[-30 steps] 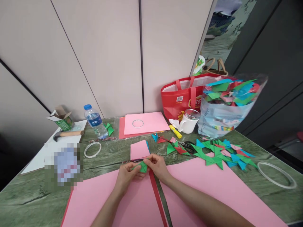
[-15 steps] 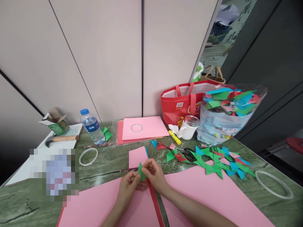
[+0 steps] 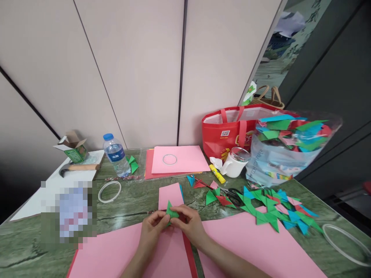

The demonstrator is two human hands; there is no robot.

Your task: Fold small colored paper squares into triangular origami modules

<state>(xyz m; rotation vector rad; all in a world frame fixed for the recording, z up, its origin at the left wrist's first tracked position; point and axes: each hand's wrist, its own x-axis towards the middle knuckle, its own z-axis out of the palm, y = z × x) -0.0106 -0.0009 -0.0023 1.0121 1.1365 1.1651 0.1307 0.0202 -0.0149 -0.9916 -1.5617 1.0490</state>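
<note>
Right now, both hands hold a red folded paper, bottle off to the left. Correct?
Wrong colour: the head view shows the folded paper is green, not red. The left hand and right hand both hold it, and the bottle is off to the left.

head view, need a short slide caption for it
Left hand and right hand hold a folded green paper, with pink sheets and scissors on the table.

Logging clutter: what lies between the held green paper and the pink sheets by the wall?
A small pink-topped paper stack and some tabletop, in the head view.
</note>
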